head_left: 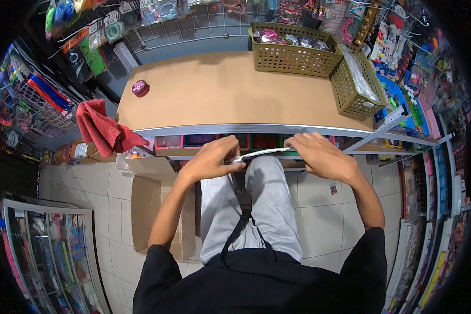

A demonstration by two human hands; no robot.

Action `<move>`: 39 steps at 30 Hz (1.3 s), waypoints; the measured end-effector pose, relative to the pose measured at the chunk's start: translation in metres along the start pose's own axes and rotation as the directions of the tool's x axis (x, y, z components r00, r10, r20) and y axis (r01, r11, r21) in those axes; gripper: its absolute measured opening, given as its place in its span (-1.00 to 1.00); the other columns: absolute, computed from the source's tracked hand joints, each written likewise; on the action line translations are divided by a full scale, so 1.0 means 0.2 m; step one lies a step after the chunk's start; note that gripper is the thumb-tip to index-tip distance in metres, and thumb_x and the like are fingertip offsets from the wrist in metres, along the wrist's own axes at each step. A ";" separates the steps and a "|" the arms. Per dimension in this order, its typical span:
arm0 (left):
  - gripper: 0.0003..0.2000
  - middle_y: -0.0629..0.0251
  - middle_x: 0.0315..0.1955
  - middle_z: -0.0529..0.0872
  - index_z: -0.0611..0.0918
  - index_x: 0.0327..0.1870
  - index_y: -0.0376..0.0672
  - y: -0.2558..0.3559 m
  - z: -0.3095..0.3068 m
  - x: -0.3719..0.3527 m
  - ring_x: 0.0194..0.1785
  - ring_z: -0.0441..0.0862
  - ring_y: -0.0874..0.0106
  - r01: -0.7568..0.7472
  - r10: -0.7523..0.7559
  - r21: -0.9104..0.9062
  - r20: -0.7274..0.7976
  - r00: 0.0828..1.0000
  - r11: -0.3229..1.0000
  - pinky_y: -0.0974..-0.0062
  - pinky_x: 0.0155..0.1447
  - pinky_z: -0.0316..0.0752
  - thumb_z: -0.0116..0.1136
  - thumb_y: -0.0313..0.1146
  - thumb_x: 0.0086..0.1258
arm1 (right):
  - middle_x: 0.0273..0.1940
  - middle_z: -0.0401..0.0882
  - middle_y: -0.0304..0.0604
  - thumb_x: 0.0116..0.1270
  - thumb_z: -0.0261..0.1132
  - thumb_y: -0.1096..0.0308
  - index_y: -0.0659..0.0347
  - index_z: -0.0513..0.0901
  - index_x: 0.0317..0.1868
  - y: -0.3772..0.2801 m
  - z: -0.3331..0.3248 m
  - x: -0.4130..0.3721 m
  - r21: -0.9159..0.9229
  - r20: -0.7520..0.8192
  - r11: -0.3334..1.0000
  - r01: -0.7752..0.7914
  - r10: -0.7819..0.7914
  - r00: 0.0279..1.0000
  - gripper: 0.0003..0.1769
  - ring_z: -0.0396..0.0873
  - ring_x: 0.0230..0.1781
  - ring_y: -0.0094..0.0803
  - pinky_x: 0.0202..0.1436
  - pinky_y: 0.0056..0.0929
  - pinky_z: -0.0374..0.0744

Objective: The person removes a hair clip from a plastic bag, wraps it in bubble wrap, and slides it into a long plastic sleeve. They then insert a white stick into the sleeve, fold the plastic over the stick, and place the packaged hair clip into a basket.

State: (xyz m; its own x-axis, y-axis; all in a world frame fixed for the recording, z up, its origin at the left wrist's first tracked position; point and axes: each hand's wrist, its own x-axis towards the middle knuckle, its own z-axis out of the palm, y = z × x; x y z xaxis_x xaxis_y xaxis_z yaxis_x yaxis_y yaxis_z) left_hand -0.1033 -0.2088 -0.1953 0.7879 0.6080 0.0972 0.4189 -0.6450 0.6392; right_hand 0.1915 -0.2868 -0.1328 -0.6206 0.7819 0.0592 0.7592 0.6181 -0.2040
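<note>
A thin white strip (267,152) is stretched between my two hands, in front of the shelf's metal front edge and above my knees. My left hand (213,159) pinches its left end between thumb and fingers. At the right end, my right hand (322,155) grips the strip with curled fingers. What the strip is made of cannot be made out. Just behind the hands, coloured bins (196,140) show beneath the wooden shelf (204,94).
Green perforated baskets (298,58) (350,86) hold packaged items at the shelf's right. A round maroon box (140,88) sits at its left, near a red cloth (102,128) over the corner. An open cardboard box (146,209) stands on the floor.
</note>
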 end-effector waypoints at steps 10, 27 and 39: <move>-0.71 0.14 -0.37 0.47 0.43 -0.07 -0.20 -0.01 0.00 0.01 -0.31 0.42 0.19 0.198 -0.183 -0.090 0.153 0.971 0.976 0.31 -0.18 0.36 0.20 -0.27 0.33 | -0.31 0.61 -0.10 0.45 0.16 0.18 0.12 0.54 0.04 -0.03 -0.02 0.08 0.142 0.126 0.983 -0.118 0.100 0.987 -0.73 0.55 -0.22 -0.18 -0.05 -0.25 0.36; -0.58 0.05 -0.34 0.60 0.42 -0.17 -0.23 -0.08 0.06 0.05 -0.22 0.55 -0.01 0.079 -0.079 -0.008 0.004 0.997 0.997 0.21 -0.15 0.42 0.41 -0.23 0.14 | -0.35 0.55 0.03 0.34 0.20 0.35 0.29 0.46 -0.16 0.01 0.11 0.09 0.066 -0.035 0.989 -0.130 0.133 0.991 -0.82 0.55 -0.19 -0.02 -0.08 -0.12 0.44; -0.65 0.34 -0.33 0.39 0.48 0.11 -0.24 -0.04 0.06 0.04 -0.37 0.31 0.54 0.194 -0.076 -0.485 0.253 0.965 0.853 0.53 -0.24 0.31 -0.09 -0.15 0.53 | -0.35 0.61 0.06 0.48 0.14 0.16 0.24 0.55 -0.06 0.01 0.03 0.09 0.286 0.025 0.943 -0.170 0.170 0.985 -0.70 0.58 -0.23 0.03 -0.13 -0.08 0.48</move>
State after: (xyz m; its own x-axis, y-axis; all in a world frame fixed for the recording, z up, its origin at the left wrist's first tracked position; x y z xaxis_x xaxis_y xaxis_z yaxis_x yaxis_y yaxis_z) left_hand -0.0952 -0.2044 -0.2099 0.8423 0.5185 -0.1476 0.2915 -0.2077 0.9338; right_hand 0.1807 -0.2716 -0.1388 -0.4869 0.8735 -0.0005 0.7655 0.4264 -0.4819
